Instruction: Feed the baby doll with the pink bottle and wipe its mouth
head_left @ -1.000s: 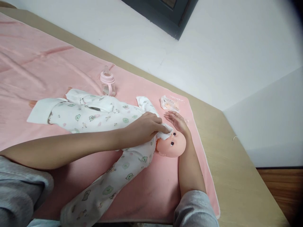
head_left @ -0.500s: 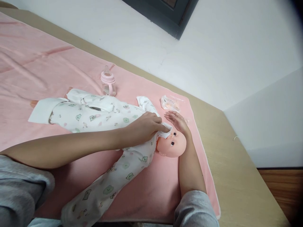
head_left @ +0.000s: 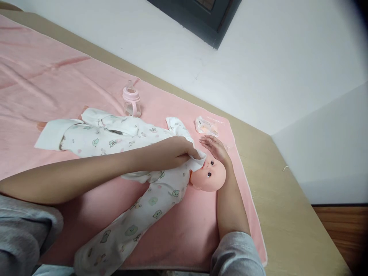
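A baby doll (head_left: 210,181) lies on its back in white printed clothes (head_left: 155,195), its head toward the right. My left hand (head_left: 180,152) is closed, pinching a small white cloth (head_left: 198,162) against the doll's chin, just below its mouth. On the far side of the head is my right hand (head_left: 215,148), with its fingers stretched out and nothing in them. My right forearm passes along the top of the doll's head. Part of the doll's chest is hidden behind my left hand and forearm.
A pink blanket (head_left: 189,226) covers much of the wooden table (head_left: 276,195). A pink-capped baby bottle (head_left: 131,100) stands beyond the doll's legs. Near my right hand lies a clear plastic packet (head_left: 206,126). A white wall (head_left: 287,76) rises behind the table.
My left hand has drawn the white cloth slightly left and down, away from the doll's mouth toward its chin. My right hand and the doll have stayed in place.
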Demonstrator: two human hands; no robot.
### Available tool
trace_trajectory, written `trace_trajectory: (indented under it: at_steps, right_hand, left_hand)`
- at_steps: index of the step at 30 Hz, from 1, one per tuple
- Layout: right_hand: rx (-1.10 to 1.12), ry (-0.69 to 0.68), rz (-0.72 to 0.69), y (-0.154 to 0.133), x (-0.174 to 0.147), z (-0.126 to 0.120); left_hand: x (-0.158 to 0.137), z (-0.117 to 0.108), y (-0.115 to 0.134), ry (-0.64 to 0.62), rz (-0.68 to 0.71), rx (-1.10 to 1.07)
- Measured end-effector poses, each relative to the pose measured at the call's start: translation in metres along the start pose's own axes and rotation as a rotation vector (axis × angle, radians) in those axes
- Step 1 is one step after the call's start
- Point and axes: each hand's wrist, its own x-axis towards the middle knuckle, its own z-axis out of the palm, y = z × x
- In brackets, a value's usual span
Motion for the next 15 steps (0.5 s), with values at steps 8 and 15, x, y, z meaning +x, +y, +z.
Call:
trace_trajectory:
  at_steps: [8, 15]
  right_hand:
    - [-0.002, 0.002, -0.002, 0.001, 0.0, -0.001]
    - [-0.014, 0.004, -0.003, 0.001, 0.001, -0.001]
  left_hand:
    - [0.002, 0.017, -0.003, 0.014, -0.1, 0.055]
    - [0.005, 0.031, -0.01, 0.153, -0.057, 0.074]
